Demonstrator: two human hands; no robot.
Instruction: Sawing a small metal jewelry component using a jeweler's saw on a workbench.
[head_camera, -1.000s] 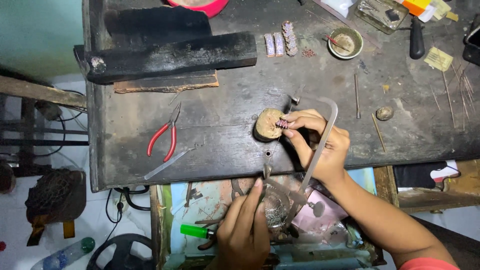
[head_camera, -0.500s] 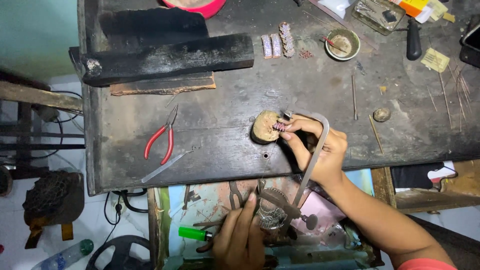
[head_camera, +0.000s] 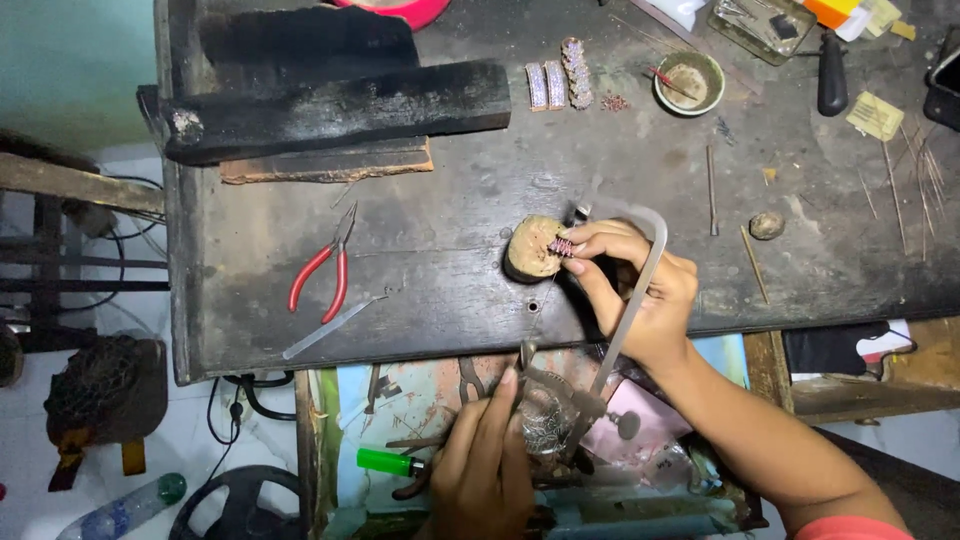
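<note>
My right hand (head_camera: 640, 290) pinches a small pink jewelled piece (head_camera: 560, 246) against a round wooden block (head_camera: 530, 250) near the front edge of the dark workbench (head_camera: 440, 250). A metal saw frame (head_camera: 652, 250) loops over that hand and runs down toward the open drawer (head_camera: 420, 400). My left hand (head_camera: 485, 460) reaches into the drawer, its fingers stretched out on a tangle of wire (head_camera: 545, 420) and small tools, beside a green lighter (head_camera: 385, 462).
Red-handled pliers (head_camera: 322, 268) and tweezers (head_camera: 330, 326) lie left of the block. A long charred block (head_camera: 340, 110) lies at the back left, with jewelled strips (head_camera: 560, 78), a small bowl (head_camera: 690, 82) and a dark-handled tool (head_camera: 832, 75) behind. Thin rods (head_camera: 915, 170) lie at the right.
My left hand has shifted slightly among the things in the drawer. My right hand stays at the wooden block with the small piece.
</note>
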